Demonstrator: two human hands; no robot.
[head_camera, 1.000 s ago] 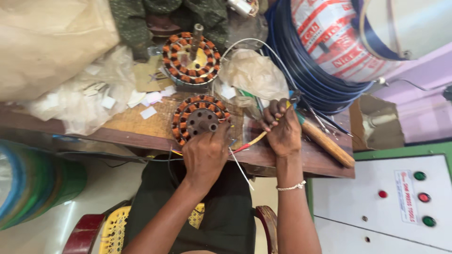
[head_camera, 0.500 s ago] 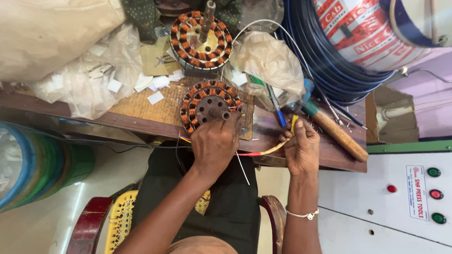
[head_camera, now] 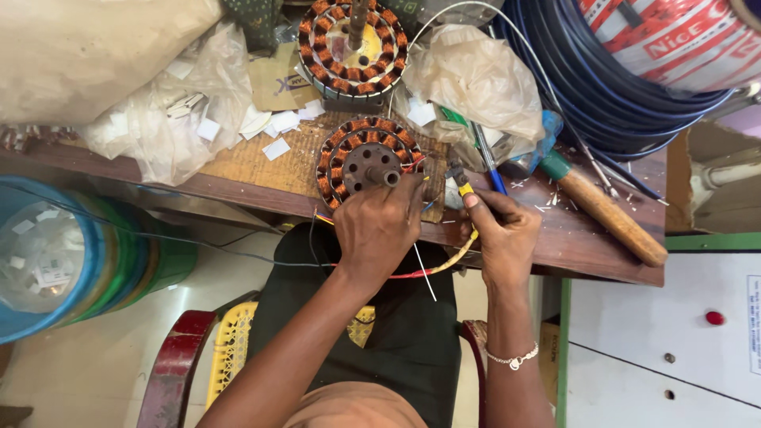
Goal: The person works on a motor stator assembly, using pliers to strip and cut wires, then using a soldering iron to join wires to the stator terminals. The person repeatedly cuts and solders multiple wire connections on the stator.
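Copper-wound round motor stator (head_camera: 361, 162) on wooden worktop (head_camera: 571, 234) edge: likely heavy, rigid; windings delicate, best held by rim. Left hand (head_camera: 379, 226) rests closed against it; right hand (head_camera: 501, 234) pinches yellow-sleeved lead wire (head_camera: 456, 257).

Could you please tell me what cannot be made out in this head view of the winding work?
- Near edge of the lower stator: covered by the left hand.
- Tool tip in the right hand: too small to identify; fingers wrap the yellow sleeving.
- Upper stator: cut off by the top edge.
- Blue cable coil: cut off at the top right.
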